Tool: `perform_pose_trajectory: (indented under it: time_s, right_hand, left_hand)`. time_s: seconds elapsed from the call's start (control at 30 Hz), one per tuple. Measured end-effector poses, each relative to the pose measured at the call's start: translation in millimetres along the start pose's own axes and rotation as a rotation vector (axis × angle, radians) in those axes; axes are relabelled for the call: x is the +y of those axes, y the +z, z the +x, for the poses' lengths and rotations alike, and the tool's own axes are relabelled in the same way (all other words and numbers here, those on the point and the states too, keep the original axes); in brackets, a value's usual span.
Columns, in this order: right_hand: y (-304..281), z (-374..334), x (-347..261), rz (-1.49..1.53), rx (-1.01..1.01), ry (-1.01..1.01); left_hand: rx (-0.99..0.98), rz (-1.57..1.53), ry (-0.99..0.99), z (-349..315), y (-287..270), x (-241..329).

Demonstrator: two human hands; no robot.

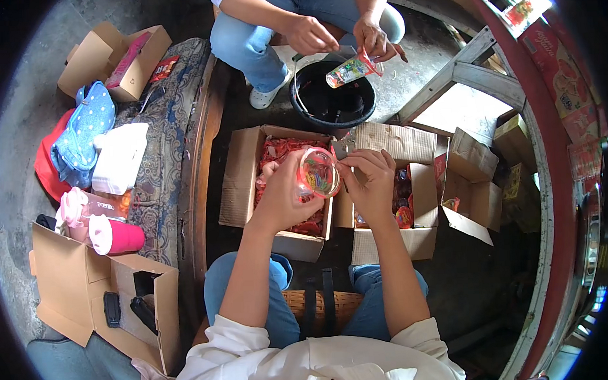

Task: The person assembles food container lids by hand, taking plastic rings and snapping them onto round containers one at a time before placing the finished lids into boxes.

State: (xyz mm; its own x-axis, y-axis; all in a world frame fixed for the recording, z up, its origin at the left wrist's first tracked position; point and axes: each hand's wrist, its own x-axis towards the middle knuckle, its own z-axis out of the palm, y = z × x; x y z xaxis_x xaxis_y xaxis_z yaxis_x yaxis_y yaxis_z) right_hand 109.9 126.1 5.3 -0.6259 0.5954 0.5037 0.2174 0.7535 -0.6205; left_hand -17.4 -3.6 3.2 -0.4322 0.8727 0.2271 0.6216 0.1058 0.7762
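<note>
My left hand (pixel 282 194) is wrapped round a clear plastic cup (pixel 322 169) with a reddish rim and coloured print. The cup is tilted so its round end faces me. My right hand (pixel 371 184) pinches the cup's right edge between thumb and fingers; exactly what lies in that pinch is too small to tell. Below the cup stands an open cardboard box (pixel 240 185) of red packets (pixel 276 154). Under my right forearm is a second open box (pixel 425 212), with dark and red wrapped items inside.
Opposite me, a seated person's hands (pixel 372 40) hold a printed plastic cup (pixel 347 71) over a black bucket (pixel 335 112). A bench with patterned cloth (pixel 162 141) runs along the left, bearing bags and pink cups. Another open box (pixel 474 184) and a wooden frame (pixel 488 83) are at the right.
</note>
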Motion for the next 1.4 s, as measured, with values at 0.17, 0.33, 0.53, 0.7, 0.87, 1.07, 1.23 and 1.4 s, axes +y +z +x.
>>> perform_pose_trajectory:
  time_s: [0.17, 0.33, 0.53, 0.7, 0.87, 1.07, 1.23, 1.4]
  right_hand:
    - [3, -3, -2, -0.048, -0.018, 0.008]
    - [2, -4, -8, -0.088, -0.021, 0.005]
    - [3, -4, -6, -0.075, -0.029, 0.056]
    - [4, -5, -7, -0.090, -0.009, 0.043]
    - [-4, 0, 9, -0.080, 0.037, 0.165]
    - [-2, -1, 12, -0.050, -0.010, 0.116]
    - [4, -5, 7, -0.101, -0.066, 0.098]
    - [3, -2, -3, -0.140, -0.084, 0.081]
  left_hand:
    - [0.146, 0.117, 0.045, 3, 9, 9]
    - [0.155, 0.173, -0.003, 3, 15, 0]
    - [0.109, 0.088, 0.011, 1, 11, 0]
    - [0.051, -0.017, -0.025, 3, 12, -1]
    - [-0.079, 0.048, 0.095, -4, 20, 12]
    - [0.158, -0.099, 0.092, 1, 10, 11]
    - [0.223, -0.141, 0.179, 3, 8, 5]
    - [0.273, -0.273, 0.201, 0, 9, 1]
